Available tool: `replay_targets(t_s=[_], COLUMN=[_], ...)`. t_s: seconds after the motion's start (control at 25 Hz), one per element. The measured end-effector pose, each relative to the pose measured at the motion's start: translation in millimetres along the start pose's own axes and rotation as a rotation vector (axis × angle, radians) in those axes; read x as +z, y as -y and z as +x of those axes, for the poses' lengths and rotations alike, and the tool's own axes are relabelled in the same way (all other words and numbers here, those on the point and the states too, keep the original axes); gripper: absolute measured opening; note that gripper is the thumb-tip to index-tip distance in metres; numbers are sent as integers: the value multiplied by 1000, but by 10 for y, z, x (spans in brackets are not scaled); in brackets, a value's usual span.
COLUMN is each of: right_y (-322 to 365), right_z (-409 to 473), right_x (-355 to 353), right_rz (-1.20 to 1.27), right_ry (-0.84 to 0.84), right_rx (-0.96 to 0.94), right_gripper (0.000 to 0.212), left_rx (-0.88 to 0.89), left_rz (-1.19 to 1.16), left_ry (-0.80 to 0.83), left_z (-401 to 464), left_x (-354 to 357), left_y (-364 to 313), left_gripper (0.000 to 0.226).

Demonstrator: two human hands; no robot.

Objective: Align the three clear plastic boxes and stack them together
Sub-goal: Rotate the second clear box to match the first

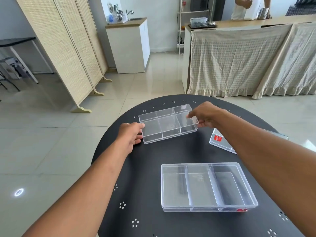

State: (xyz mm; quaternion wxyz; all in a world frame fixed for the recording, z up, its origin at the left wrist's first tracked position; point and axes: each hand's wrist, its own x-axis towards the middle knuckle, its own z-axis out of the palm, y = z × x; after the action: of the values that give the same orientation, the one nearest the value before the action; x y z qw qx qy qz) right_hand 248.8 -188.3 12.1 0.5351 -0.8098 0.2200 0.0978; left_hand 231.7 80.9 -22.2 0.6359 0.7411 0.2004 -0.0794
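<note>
Three clear plastic boxes with inner dividers lie on a round black table (145, 168). The far box (168, 123) sits at an angle near the table's back. My left hand (130, 136) grips its left end and my right hand (206, 115) pinches its right end. The near box (205, 186) rests flat close to me, a red sticker on its front wall. The third box (220, 140), with a red label, lies at the right and is mostly hidden under my right forearm.
The table has small white dot patterns and its edge curves close behind the far box. Beyond it are a tiled floor, a folding wicker screen (68, 53), a white cabinet (130, 45) and a cloth-draped counter (248, 62) with a person standing behind it.
</note>
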Motion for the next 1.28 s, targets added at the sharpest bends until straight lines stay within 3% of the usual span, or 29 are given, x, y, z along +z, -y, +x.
replay_targets(t_s=[0.16, 0.24, 0.36, 0.48, 0.64, 0.76, 0.84, 1.0, 1.12, 1.28], right_y=[58, 61, 1, -74, -62, -96, -181, -246, -231, -167], right_z=[-208, -289, -403, -451, -522, -378, -229, -280, -343, -390], right_x=[-138, -213, -278, -282, -308, -309, -292, -195, -145, -104], right_rz=[76, 118, 168, 139, 40, 194, 109, -233, -407, -583], right_ry=[-8, 7, 13, -42, -60, -65, -159, -222, -211, -202], right_rx=[-110, -161, -211, -203, -144, -105, -105, -187, -201, -240], right_gripper=[19, 22, 45, 60, 29, 45, 55, 5, 8, 28], left_rx=[86, 168, 281, 281, 218, 204, 229, 293, 296, 290], left_rz=[-86, -97, -38, 21, -26, -140, -160, -89, -41, -39], left_ry=[46, 80, 103, 91, 107, 83, 48, 4, 9, 30], left_z=[-169, -246, -358, -467, -529, -535, -489, -380, -328, -337], left_x=[-11, -35, -62, -41, 65, 147, 200, 244, 225, 263], left_y=[-126, -205, -253, -216, -161, -132, -84, 24, 78, 196], left_gripper=[4, 16, 46, 59, 49, 24, 21, 22, 26, 24])
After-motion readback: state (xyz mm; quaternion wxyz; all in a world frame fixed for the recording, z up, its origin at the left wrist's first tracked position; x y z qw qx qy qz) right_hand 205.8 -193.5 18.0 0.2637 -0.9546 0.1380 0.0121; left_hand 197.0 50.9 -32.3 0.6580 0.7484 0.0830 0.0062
